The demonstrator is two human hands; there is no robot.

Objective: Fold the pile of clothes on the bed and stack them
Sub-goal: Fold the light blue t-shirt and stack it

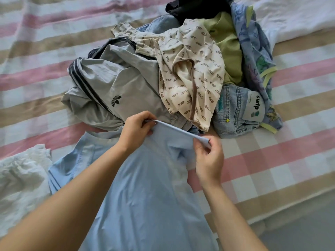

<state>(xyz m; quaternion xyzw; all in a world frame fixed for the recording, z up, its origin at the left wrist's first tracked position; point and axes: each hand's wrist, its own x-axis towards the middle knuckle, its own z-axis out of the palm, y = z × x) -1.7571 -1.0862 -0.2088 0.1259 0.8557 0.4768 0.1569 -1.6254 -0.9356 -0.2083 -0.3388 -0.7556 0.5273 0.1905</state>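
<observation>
A light blue shirt point(145, 192) hangs toward me over the bed's near side. My left hand point(135, 130) pinches one end of its top edge and my right hand point(208, 156) pinches the other end, holding that edge taut between them. Behind the hands lies the pile of clothes: a grey sports garment with dark stripes point(112, 86), a cream patterned piece point(190, 69), a green garment point(226, 42), denim with a "swip" label point(235, 109), a blue floral piece point(253, 42) and something black point(195, 8).
The bed has a pink, beige and white striped sheet point(45, 57). A crumpled white cloth point(21, 174) lies at the left. White bedding point(299, 15) sits at the top right. The bed's edge runs along the lower right.
</observation>
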